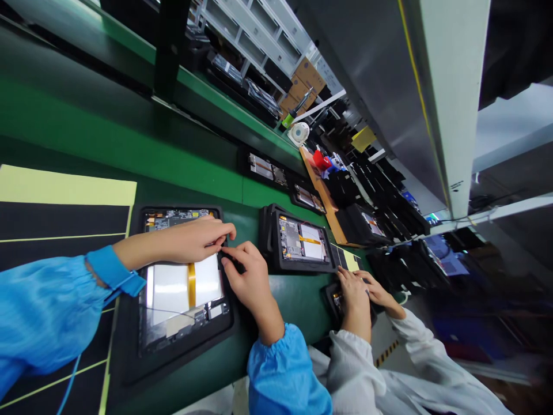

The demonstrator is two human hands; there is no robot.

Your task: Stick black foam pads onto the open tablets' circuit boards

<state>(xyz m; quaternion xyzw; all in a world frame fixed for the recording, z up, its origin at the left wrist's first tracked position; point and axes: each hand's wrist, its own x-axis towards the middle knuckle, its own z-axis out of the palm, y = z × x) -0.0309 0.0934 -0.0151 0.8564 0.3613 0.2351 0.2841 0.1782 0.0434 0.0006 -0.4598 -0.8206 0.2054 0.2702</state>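
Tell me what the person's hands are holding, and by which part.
The left hand and right hand meet at the edge of the open tablet; whether they pinch that edge or something small there cannot be told.

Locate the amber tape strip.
In the head view, the amber tape strip crosses the silver battery pack inside the opened tablet, just below the left hand and near the right hand.

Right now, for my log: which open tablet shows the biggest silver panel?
The tablet under the left hand: amber-taped silver panel filling most of it; the next tablet's is smaller.
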